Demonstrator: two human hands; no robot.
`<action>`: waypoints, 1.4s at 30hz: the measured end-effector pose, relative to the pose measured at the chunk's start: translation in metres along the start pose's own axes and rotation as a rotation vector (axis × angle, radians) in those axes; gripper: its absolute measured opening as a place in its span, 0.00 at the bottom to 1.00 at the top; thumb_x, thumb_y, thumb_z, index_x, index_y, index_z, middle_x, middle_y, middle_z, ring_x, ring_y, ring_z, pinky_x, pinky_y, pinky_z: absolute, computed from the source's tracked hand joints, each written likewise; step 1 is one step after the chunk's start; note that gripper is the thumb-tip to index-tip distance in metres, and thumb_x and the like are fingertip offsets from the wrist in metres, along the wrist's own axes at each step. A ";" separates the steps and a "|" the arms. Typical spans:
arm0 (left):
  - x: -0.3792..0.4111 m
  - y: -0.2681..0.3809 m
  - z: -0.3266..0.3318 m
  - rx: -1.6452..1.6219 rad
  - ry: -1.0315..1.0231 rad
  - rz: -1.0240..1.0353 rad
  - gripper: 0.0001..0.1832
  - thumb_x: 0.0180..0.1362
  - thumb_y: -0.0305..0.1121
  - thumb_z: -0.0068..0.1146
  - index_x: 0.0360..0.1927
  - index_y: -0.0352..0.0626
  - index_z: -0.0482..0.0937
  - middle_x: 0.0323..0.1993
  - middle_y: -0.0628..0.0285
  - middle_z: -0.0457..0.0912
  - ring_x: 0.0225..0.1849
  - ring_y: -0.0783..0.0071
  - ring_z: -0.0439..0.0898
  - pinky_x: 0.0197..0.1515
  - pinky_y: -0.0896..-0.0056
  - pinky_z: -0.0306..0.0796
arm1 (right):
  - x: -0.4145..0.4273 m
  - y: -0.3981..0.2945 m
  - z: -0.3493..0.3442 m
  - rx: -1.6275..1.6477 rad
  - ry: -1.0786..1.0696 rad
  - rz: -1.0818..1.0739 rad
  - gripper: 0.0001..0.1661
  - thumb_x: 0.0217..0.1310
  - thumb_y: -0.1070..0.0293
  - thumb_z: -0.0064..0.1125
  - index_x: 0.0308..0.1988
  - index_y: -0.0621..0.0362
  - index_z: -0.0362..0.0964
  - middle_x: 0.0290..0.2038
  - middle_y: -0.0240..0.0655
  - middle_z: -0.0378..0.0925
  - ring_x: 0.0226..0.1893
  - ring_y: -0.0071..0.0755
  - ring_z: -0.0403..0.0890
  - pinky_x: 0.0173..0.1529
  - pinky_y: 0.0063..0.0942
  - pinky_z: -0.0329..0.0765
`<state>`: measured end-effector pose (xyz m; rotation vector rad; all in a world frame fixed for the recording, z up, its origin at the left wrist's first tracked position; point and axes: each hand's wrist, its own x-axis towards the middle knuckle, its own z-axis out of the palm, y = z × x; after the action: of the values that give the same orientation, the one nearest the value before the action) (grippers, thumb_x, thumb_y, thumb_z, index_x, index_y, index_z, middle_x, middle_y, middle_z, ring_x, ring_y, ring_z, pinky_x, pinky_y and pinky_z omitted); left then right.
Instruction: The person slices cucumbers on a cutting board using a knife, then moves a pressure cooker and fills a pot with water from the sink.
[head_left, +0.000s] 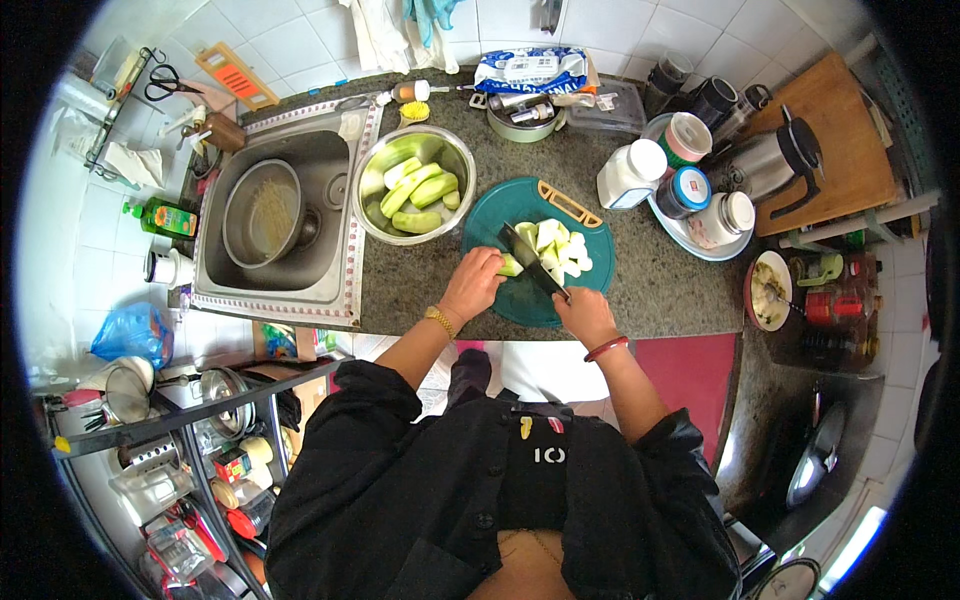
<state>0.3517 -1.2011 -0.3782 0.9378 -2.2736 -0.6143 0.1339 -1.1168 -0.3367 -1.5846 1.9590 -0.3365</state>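
A round teal cutting board (491, 202) with a tan handle lies on the stone counter in front of me. My right hand (587, 316) grips the handle of a dark-bladed kitchen knife (531, 259), its blade slanting across the board. On the left side of the blade, my left hand (474, 281) holds a short piece of peeled green gourd (511, 265). Cut pale chunks (555, 246) are heaped to the right of the blade. Left of the board, a steel bowl (362, 217) contains several peeled gourd pieces (420, 187).
A steel sink (330, 247) at the left holds a metal basin (262, 214). At the right, lidded jars (632, 174) crowd around a tray (720, 251), near a steel thermos jug (757, 169). A bowl of food with a spoon (769, 292) sits at the counter's right corner.
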 end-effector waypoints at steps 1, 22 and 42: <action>0.000 0.001 -0.005 -0.035 -0.005 -0.007 0.16 0.44 0.20 0.60 0.38 0.39 0.71 0.42 0.54 0.74 0.47 0.52 0.73 0.51 0.57 0.68 | 0.001 0.001 0.000 -0.006 -0.008 0.007 0.19 0.60 0.56 0.54 0.30 0.63 0.76 0.26 0.54 0.78 0.30 0.61 0.79 0.38 0.49 0.76; 0.004 0.003 -0.004 0.004 -0.079 -0.049 0.18 0.44 0.20 0.61 0.40 0.37 0.69 0.44 0.51 0.71 0.50 0.49 0.70 0.53 0.57 0.68 | -0.044 -0.014 -0.026 -0.009 0.073 -0.029 0.16 0.59 0.56 0.56 0.34 0.58 0.78 0.26 0.50 0.79 0.31 0.56 0.81 0.36 0.47 0.77; 0.001 0.010 -0.020 -0.011 -0.185 -0.173 0.16 0.49 0.25 0.61 0.41 0.39 0.71 0.39 0.54 0.74 0.45 0.52 0.73 0.47 0.57 0.71 | -0.014 -0.017 0.002 0.073 0.102 -0.007 0.17 0.59 0.56 0.57 0.31 0.61 0.76 0.23 0.49 0.77 0.28 0.57 0.79 0.32 0.46 0.75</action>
<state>0.3605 -1.1989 -0.3574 1.1211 -2.3631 -0.8177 0.1499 -1.1071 -0.3250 -1.5557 1.9944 -0.4944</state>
